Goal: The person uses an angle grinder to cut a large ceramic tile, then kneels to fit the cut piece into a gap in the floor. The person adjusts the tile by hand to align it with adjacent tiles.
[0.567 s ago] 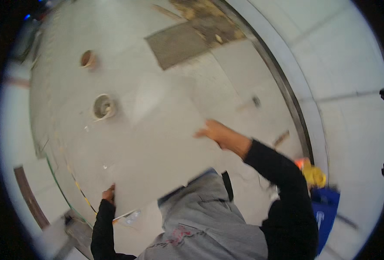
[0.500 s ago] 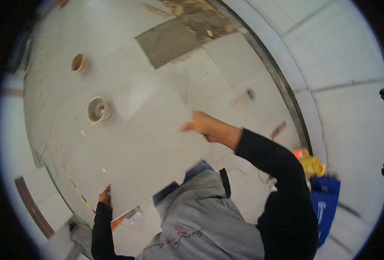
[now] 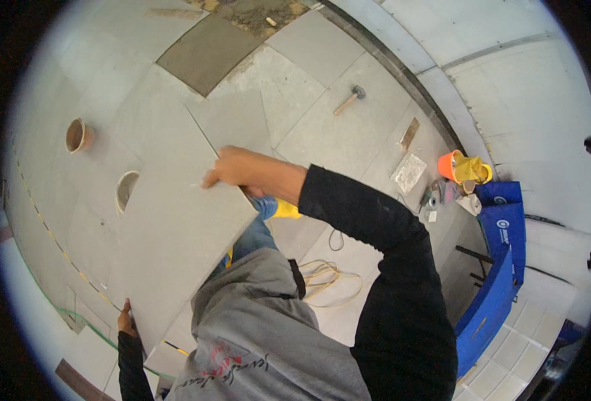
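Note:
A large pale grey floor tile is held in front of my body, raised and tilted over the floor. My left hand is closed on its edge at the lower left. On the opposite side, my right hand grips the edge near the corner, arm bent and elbow out to the right. Fingers under the tile are hidden. Behind the tile, a pale bucket is partly covered. Farther off lies a rectangle of wet grey mortar, next to laid tiles.
A brownish bucket stands at the left. A wooden-handled hammer lies on the floor at the right, short of the wall. Beyond my right arm are an orange bucket and blue panels. A yellow cord lies coiled near my legs.
My view has turned, bringing more of the right side into sight. The tile, still in both hands, has shifted and now hides part of the pale bucket.

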`<action>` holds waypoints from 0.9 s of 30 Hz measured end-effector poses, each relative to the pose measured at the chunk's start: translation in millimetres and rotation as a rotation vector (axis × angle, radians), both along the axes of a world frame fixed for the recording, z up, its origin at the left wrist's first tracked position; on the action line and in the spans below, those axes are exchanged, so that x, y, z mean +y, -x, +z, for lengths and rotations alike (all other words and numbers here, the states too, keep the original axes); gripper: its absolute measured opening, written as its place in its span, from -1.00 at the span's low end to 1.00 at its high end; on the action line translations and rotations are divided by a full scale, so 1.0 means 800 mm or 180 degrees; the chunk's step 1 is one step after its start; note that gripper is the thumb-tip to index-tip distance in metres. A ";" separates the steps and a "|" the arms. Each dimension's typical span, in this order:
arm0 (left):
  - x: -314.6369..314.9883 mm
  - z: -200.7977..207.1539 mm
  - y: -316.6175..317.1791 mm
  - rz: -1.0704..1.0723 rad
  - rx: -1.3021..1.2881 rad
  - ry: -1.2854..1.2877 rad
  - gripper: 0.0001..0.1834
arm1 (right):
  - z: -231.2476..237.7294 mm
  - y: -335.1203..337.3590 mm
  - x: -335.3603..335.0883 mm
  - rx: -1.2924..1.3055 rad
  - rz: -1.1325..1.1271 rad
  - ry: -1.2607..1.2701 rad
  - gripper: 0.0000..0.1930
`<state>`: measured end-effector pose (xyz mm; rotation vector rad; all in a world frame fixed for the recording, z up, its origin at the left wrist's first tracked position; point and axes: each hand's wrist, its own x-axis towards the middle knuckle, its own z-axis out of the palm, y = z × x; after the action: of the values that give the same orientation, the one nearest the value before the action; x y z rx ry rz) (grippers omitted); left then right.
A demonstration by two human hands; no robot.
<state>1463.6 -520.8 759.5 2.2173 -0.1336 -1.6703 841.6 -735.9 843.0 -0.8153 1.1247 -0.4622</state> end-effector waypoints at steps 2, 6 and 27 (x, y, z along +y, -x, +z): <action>-0.019 -0.002 -0.043 -0.0071 0.0282 -0.0033 -0.34 | -0.016 -0.023 0.022 -0.0075 0.0018 0.0440 -0.63; -0.055 0.000 -0.082 -0.0284 -0.0211 0.0267 -0.47 | 0.012 -0.025 0.063 0.1011 -0.0051 -0.0321 -0.47; -0.430 -0.081 -0.100 -0.1905 -0.1055 -0.0029 -0.04 | 0.050 -0.054 -0.216 0.1462 -0.0777 -0.0302 -0.39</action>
<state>1543.7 -864.9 694.5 2.6080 -0.9562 -1.5303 884.5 -909.0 882.8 -0.7213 1.6718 -0.4298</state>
